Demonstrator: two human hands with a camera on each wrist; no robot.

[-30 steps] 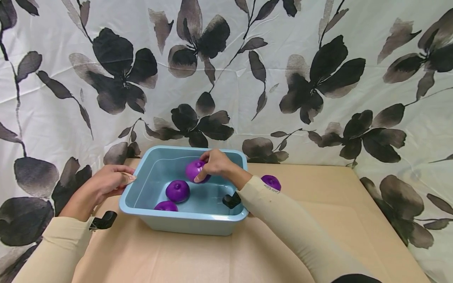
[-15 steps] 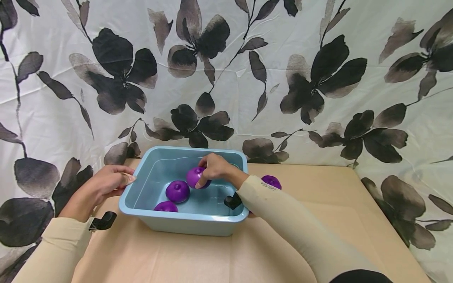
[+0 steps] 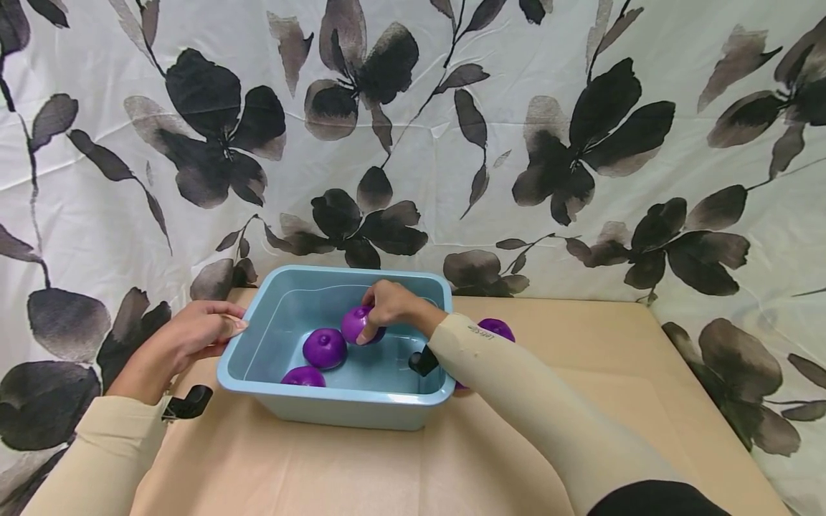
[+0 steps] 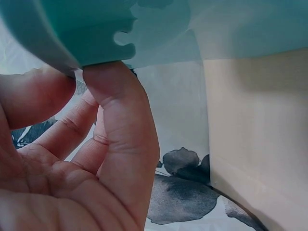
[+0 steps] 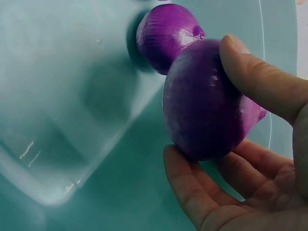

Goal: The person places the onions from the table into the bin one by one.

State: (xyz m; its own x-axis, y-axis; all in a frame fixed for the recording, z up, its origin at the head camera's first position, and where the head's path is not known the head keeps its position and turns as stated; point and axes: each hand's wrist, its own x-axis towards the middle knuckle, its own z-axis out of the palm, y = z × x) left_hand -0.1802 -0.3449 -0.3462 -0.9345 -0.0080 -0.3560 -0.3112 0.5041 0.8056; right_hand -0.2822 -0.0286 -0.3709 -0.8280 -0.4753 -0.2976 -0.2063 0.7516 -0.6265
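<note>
Head view: sleeve text [image 3: 474, 330] illegible
Onions [image 3: 325, 349]: tub [image 3: 335, 395] three, table [image 3: 387, 466] two
Left hand [image 3: 198, 333]: pinches tub
Right hand [image 3: 390, 304]: grips onion [image 5: 204, 103]

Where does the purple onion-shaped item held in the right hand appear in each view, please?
Head: the held purple item is below and left of picture centre, in the right hand.
Left wrist: not in the picture.
Right wrist: the held purple item is right of centre.
Shared landmark: the blue basin, partly visible in both wrist views.
</note>
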